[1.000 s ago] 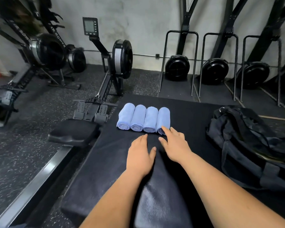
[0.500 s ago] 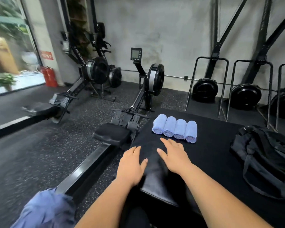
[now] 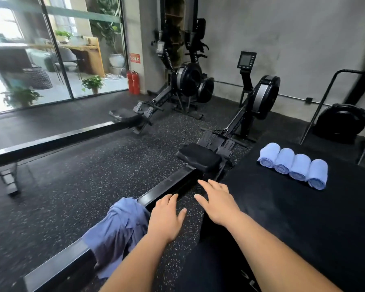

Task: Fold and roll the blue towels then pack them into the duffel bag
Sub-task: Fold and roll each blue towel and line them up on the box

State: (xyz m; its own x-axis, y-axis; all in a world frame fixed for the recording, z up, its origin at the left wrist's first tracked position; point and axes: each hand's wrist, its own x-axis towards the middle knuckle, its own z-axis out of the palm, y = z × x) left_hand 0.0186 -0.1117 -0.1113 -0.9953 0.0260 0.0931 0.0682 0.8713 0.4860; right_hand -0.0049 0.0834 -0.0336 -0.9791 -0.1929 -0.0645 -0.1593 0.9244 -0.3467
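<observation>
Several rolled blue towels [image 3: 293,165] lie side by side on the black mat [image 3: 303,211] at the right. A loose, crumpled blue towel [image 3: 118,232] hangs over the rail of the near rowing machine [image 3: 169,186] at lower left. My left hand [image 3: 167,218] hovers with fingers spread, just right of that towel and holding nothing. My right hand [image 3: 217,203] is also spread and empty, above the mat's left edge. The duffel bag is out of view.
The near rower's seat [image 3: 198,157] and flywheel [image 3: 263,98] stand ahead. A second rower [image 3: 185,81] sits further back. Glass doors [image 3: 51,49] and red extinguishers [image 3: 133,82] are at the left. Speckled rubber floor lies between the machines.
The view has swung left: the duffel bag has gone out of frame and the loose towel on the rail has come into full view. Both hands moved left, away from the rolled towels.
</observation>
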